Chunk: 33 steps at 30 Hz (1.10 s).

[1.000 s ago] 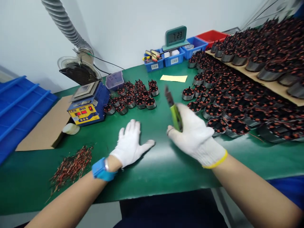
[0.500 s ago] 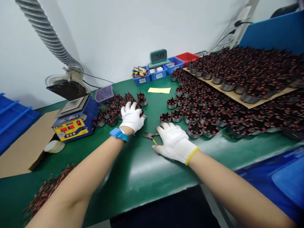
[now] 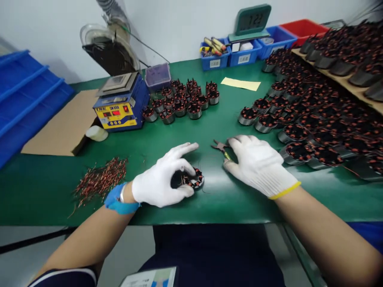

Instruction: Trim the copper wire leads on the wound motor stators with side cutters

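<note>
My left hand (image 3: 163, 179), in a white glove with a blue wrist strap, curls its thumb and fingers round a motor stator (image 3: 198, 178) with black insulation and copper windings. That stator is low at the near part of the green table (image 3: 191, 213). To its right, my gloved right hand (image 3: 257, 161) is closed over the green handles of a pair of cutting pliers (image 3: 220, 146), whose jaws point to the upper left. Most of the handles are hidden under the palm. A group of stators (image 3: 179, 104) stands farther back.
Many stators (image 3: 299, 131) fill the right side, with more on a raised board (image 3: 332, 73). Copper wire scraps (image 3: 103, 179) lie left of my left hand. Behind are a soldering unit (image 3: 119, 113), a blue tool bin (image 3: 214, 61), a clock (image 3: 253, 20) and yellow paper (image 3: 241, 83).
My left hand has come back from the stator group toward the near edge with one stator in it. My right hand stays at the pliers. The view has tilted down.
</note>
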Each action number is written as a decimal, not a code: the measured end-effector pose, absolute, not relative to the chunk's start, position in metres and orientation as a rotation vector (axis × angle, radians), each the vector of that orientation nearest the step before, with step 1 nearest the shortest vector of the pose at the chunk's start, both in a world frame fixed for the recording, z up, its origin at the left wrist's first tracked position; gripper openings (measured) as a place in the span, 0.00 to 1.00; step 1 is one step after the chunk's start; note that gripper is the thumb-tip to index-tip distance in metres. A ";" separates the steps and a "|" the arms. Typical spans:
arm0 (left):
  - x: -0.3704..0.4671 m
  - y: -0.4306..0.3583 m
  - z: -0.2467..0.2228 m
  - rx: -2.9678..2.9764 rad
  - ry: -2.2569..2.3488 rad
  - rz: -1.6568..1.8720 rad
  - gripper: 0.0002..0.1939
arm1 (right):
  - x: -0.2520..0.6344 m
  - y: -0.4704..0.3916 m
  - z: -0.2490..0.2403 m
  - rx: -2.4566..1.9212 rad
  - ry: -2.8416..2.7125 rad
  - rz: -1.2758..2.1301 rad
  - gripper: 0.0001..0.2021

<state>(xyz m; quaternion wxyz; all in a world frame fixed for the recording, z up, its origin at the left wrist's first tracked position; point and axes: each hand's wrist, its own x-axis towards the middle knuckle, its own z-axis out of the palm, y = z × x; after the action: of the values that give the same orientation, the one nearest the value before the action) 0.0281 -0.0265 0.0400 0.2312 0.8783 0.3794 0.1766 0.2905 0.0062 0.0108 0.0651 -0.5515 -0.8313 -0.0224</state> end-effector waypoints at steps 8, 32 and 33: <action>0.030 -0.038 0.041 1.953 1.464 0.922 0.47 | 0.265 -0.012 0.034 -1.522 -2.469 0.633 0.20; 0.055 -0.047 0.016 2.134 1.650 0.378 0.37 | 0.273 -0.023 0.036 -0.993 -2.443 1.085 0.19; 0.054 -0.046 0.017 2.140 1.635 0.382 0.36 | 0.272 -0.021 0.034 -1.189 -2.551 0.873 0.19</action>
<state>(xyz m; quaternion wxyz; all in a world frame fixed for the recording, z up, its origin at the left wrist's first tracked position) 0.0545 -0.0460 0.0168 0.2093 0.7693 0.5878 0.1372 0.2722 -0.0205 0.0342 0.0972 -0.4015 -0.8617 0.2947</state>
